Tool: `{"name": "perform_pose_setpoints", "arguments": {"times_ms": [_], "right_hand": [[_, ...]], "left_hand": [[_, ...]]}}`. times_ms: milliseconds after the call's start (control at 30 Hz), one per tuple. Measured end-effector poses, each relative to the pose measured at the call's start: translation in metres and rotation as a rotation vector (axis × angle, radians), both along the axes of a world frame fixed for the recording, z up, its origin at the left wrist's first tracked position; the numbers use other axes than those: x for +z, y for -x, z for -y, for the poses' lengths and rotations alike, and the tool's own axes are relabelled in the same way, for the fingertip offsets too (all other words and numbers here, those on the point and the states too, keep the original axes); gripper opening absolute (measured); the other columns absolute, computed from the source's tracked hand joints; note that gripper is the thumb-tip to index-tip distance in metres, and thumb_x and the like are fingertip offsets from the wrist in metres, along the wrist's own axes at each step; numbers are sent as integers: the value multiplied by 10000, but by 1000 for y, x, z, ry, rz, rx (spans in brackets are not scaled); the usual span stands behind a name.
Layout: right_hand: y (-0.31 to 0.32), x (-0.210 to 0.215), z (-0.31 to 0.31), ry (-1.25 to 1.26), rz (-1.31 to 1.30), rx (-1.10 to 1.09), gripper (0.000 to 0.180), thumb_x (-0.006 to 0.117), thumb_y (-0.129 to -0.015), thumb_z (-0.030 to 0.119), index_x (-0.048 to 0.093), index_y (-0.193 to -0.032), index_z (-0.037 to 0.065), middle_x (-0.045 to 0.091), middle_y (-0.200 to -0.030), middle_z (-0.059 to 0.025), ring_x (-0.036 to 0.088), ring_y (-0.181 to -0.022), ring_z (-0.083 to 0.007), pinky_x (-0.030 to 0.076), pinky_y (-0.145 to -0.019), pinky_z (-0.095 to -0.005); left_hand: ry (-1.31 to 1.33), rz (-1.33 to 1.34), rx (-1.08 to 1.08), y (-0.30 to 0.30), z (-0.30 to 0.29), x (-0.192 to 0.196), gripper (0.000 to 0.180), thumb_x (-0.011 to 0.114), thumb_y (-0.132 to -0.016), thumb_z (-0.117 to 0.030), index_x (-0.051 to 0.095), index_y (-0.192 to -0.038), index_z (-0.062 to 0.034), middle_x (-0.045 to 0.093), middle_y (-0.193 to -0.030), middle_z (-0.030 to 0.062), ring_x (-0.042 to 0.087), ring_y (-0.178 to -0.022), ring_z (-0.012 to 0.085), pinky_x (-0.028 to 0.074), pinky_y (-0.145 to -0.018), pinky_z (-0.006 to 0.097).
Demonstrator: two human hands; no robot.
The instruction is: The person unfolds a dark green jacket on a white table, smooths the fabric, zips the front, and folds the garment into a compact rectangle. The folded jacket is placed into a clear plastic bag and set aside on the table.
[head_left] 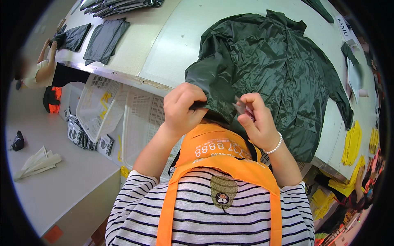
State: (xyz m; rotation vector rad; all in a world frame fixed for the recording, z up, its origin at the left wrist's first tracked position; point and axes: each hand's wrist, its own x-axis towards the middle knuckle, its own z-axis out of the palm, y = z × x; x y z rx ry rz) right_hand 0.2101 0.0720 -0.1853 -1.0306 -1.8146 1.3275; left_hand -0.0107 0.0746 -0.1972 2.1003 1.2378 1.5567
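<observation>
A dark green raincoat jacket lies spread on the pale worktable, its near edge pulled up toward me. My left hand is closed on that near edge of the fabric. My right hand, with a bead bracelet at the wrist, pinches a small dark grey piece at the same edge, close beside the left hand. Below the hands are my orange apron and striped shirt.
Folded dark garments lie at the table's far left, where another person works. White plastic crates sit below the table edge. A low grey table holds folded pale pieces. Yellow items hang at the right.
</observation>
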Motion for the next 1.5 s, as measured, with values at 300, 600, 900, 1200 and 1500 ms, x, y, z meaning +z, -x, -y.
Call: {"name": "perform_pose_setpoints", "arguments": {"times_ms": [300,600,900,1200,1500], "right_hand": [[23,-18,8,-19,-34,-225,223,615,-898,180,520,-1025,22,550,-737,-67,518,-634,-132,436,-611,-250],[-36,-45,44,110,384,-509,195,625,-879,187,538,-972,39,542,-635,-80,541,-550,-224,431,-542,-310],[-245,-135,112,95,815,-947,175,506,-848,42,570,-1009,66,605,-974,-186,588,-853,-391,479,-727,-463],[-430,-193,51,-300,941,-475,227,575,-815,76,633,-1033,97,613,-1192,-64,654,-811,-276,529,-674,-382],[-480,-202,-83,171,664,-318,242,600,-815,248,685,-831,22,657,-815,-196,632,-785,-361,497,-719,-414]], "left_hand": [[220,-232,-142,7,4,-3,289,676,-513,6,627,-779,-97,568,-796,49,587,-664,236,475,-549,324],[620,-1044,573,194,-27,-81,432,566,-700,35,615,-1107,-102,630,-1056,128,579,-1018,327,456,-874,434],[550,-804,-166,-100,6,-56,590,552,-695,24,502,-1272,-87,437,-1379,154,359,-1307,351,228,-1081,529],[628,-759,150,-298,65,-190,792,623,-825,-383,278,-1415,16,210,-1506,206,174,-1396,385,122,-1107,553],[576,-837,230,-304,69,-198,839,606,-814,-407,224,-1453,-22,207,-1516,182,153,-1407,367,94,-1118,532]]}}
